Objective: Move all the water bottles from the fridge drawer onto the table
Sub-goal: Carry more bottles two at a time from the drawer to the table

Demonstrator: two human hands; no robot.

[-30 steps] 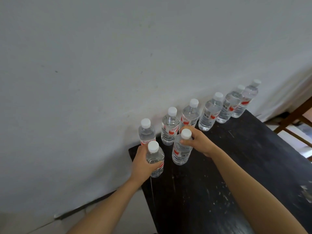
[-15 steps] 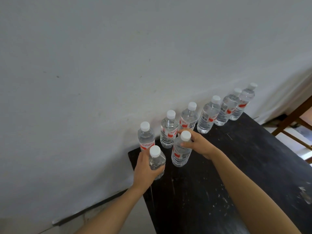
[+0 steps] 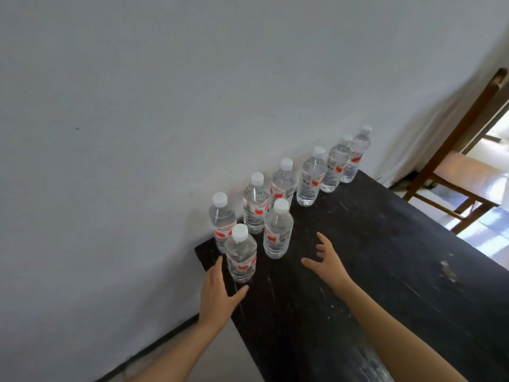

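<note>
Plastic bottles [image 3: 277,233]: eight on table [image 3: 385,257], six back, two front.

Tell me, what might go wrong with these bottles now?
The nearest bottle stands by the corner of the table, with the left hand close beside it; a bump might send it off the edge. The bottles stand tightly together, so one tipping could topple its neighbours.

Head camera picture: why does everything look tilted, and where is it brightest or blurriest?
Head view: the wide-angle lens slants the wall and table; daylight washes out the floor at far right behind the chair; bottle labels are too soft to read.
</note>
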